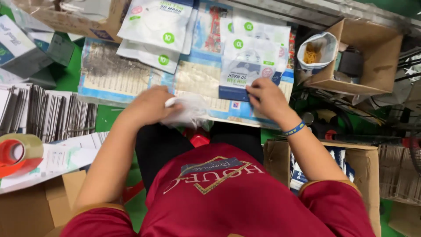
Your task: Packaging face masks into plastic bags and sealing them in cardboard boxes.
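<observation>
Left hand (149, 105): low in the middle of the view, over the near edge of the flat printed packs; fingers curled narrow around a crumpled clear plastic bag (186, 112), with a small white piece showing at the fingertips
Right hand (265, 98): just right of the left one, with a blue wristband (294, 128) on the wrist; fingers pinched on the lower right corner of a white and blue mask packet (245, 70)
Mask packet: lying flat on top of the row of printed packs, bottom edge under the right fingertips; touching the packs beneath
Clear plastic bag: between the two hands, nearer to the left; hanging a little over the near edge of the packs, above the black trousers
Other mask packets (155, 30): spread in a loose heap further back, overlapping each other, green round stickers on several
Left side: row of thin cards standing on edge (52, 112); roll of clear tape on an orange core (17, 153) near the bottom corner, on white sheets
Right side: open cardboard box (372, 48), with a small white bag of yellow rubber bands (315, 50) leaning at its left edge; second carton (364, 162) close by the right elbow
Surface below: green, seen only in gaps
</observation>
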